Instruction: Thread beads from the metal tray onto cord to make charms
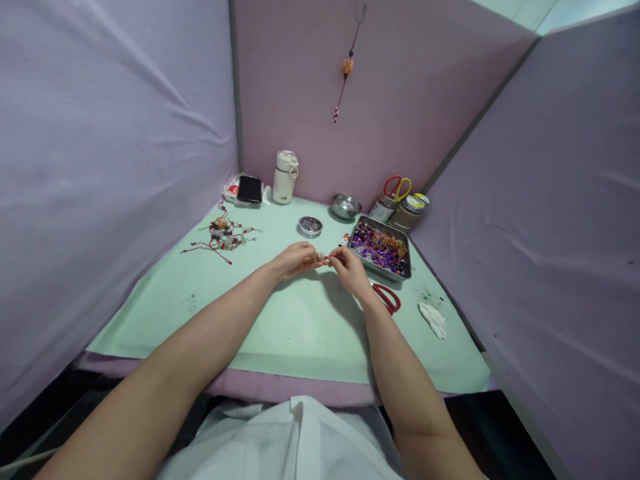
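Observation:
Above the middle of the green table [300,333], my left hand [299,260] pinches a small red and white beaded cord [324,259]. My right hand [347,269] closes its fingertips on the other end of that cord, close beside the left. The fine details of the cord are too small to make out. Just right of my right hand stands a metal tray [384,272] full of purple and orange beads. Red-handled scissors [389,298] lie partly hidden under my right wrist. Behind my hands sits a small round container [311,227].
Finished-looking beaded cords [227,235] lie at the left, near a phone [249,189] and a white bottle [285,177]. A steel bowl [346,206] and jars [409,212] stand at the back. A crumpled tissue [433,320] lies right. One beaded cord [347,67] hangs from the wall.

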Tool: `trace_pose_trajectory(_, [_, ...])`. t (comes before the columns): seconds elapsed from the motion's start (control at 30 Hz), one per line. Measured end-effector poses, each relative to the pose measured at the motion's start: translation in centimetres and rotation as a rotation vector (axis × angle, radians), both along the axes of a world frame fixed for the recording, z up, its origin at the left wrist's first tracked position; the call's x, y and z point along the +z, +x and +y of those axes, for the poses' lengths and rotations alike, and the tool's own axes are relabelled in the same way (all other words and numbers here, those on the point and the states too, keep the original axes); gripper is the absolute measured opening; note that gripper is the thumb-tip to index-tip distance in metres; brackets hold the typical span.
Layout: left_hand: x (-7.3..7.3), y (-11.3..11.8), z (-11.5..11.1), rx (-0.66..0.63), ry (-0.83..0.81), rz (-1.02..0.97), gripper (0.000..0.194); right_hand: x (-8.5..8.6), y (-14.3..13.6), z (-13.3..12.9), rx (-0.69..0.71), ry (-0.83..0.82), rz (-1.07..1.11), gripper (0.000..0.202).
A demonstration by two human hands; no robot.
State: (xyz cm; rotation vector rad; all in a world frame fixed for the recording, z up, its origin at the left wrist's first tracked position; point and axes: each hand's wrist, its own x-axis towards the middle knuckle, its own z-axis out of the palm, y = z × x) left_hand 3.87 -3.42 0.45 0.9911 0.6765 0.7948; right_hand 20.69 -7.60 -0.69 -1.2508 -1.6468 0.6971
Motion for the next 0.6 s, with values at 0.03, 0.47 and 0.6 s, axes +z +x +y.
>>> trace_pose_trajectory(0.03, [-0.15,0.05,0.06,0.004,-0.006,0.001,0.018,-0.03,0.06,0.03,-0.007,-0.005,0.002,0.012])
trace_pose_trajectory(0.47, [-0.19,0.39,0.07,0.004,-0.081,0.014,0.007,0.35,0.26,-0.26,-0.126,0.039,-0.215,0.019])
trace_pose_trajectory(0.6, [-0.36,0.47,0.01,-0.009,-0.054,0.041,0.010,0.54,0.08,-0.40,-0.157,0.062,-0.223,0.019])
